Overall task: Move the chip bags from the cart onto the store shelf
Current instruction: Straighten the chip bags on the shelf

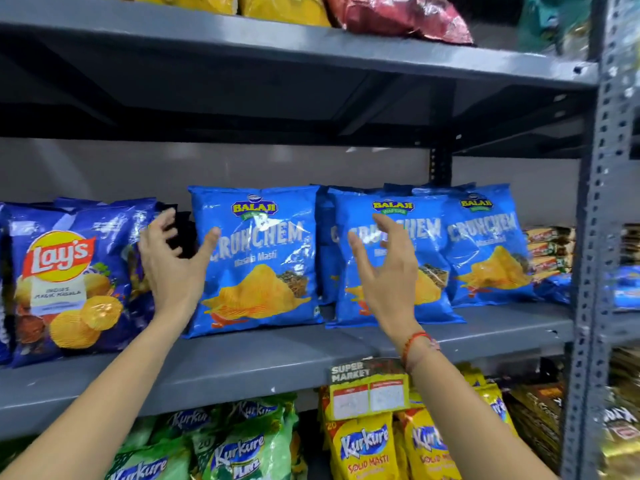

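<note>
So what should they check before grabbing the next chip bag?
1. Both hands free: ok. Left hand and right hand are open and hold nothing.
2. Left blue bag standing upright on the middle shelf: ok.
3. Its neighbour, the middle blue bag, upright: ok, leaning slightly on the bags behind.
4. Room on the shelf in front of the bags: ok, bare grey edge shows.
5. Lay's bag not pushed over: ok.
6. Bags left in the cart: cannot tell, the cart is out of view.
</note>
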Action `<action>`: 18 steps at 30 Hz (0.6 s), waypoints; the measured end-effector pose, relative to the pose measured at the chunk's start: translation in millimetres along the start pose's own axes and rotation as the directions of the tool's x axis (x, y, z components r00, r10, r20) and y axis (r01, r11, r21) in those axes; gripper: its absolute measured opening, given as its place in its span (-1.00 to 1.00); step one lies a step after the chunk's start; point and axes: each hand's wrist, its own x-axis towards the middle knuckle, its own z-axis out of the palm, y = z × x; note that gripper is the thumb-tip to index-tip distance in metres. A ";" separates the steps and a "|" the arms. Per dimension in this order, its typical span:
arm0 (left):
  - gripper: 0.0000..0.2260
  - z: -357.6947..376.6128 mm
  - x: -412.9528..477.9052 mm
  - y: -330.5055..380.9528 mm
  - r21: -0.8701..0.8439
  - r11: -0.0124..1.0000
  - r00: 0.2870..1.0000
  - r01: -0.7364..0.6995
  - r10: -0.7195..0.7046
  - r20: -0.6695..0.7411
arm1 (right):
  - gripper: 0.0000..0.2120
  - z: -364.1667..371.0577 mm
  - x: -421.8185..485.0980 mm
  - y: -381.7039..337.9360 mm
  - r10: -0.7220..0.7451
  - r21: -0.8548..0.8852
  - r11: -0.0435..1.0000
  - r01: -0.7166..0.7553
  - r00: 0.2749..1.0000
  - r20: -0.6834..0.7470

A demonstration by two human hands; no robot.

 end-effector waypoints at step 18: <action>-0.12 153.3 -95.5 68.7 0.185 0.738 0.372 0.649 -0.520 0.769 | 0.23 -59.0 54.4 107.6 0.711 0.063 0.470 -0.880 0.420 0.564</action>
